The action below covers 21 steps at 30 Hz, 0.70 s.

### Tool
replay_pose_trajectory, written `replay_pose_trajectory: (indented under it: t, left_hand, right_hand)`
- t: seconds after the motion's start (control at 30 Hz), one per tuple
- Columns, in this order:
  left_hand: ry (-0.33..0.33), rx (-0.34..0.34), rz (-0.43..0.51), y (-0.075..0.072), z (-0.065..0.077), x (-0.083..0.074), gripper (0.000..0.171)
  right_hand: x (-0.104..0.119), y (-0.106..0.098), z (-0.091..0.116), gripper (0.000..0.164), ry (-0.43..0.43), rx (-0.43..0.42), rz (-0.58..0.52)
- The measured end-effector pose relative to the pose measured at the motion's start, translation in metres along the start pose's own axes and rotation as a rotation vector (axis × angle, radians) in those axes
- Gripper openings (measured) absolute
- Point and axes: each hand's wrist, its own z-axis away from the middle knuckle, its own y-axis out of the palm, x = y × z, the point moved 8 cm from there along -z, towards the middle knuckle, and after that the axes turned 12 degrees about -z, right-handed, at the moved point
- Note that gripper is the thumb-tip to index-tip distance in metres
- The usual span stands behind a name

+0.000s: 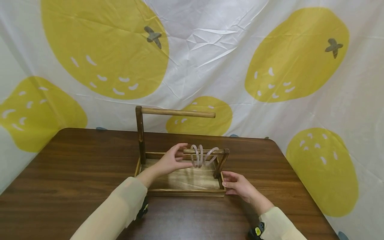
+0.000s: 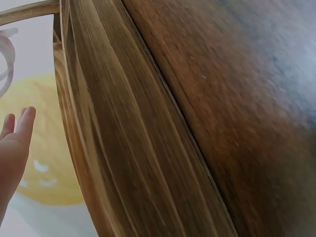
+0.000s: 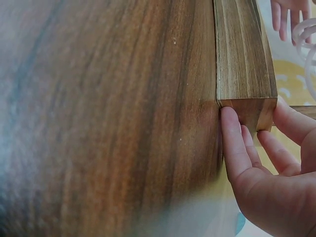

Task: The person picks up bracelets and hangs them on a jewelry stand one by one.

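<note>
A brown wooden jewelry stand (image 1: 186, 192) stands on the table, with a shallow tray base and two bars at different heights. Pale translucent bangles (image 1: 201, 155) hang around the lower bar (image 1: 220, 152). My left hand (image 1: 168, 162) is at that bar's free end, thumb and fingers spread apart beside the bangles. In the left wrist view its fingers (image 2: 24, 123) are straight, apart from the bangles (image 2: 12, 54). At the tray's right end my right hand (image 1: 240, 187) grips the end wall, thumb at the rim and fingers (image 3: 232, 133) against the outside.
The taller post (image 1: 140, 136) rises at the tray's left end, carrying the upper bar (image 1: 180, 112) toward the right. Beneath lies a dark wood table (image 1: 75, 186). A white curtain with yellow fruit prints (image 1: 210, 66) hangs behind the table's far edge.
</note>
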Motion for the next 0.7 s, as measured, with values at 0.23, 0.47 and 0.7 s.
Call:
replay_pose_trajectory:
  t: [0.23,0.47,0.7]
  left_hand:
    - [-0.01,-0.018,-0.009,-0.009,0.007,0.007,0.075]
    - [-0.007,-0.049,-0.018,-0.019,0.014,0.011,0.072]
    - [-0.005,-0.037,-0.027,-0.024,0.022,0.015,0.072]
  right_hand:
    - [0.001,0.0,0.0,0.06,0.001,0.001,-0.002]
    - [0.002,0.0,-0.001,0.06,0.002,0.003,0.008]
    - [0.0,0.0,-0.001,0.061,0.005,0.004,0.004]
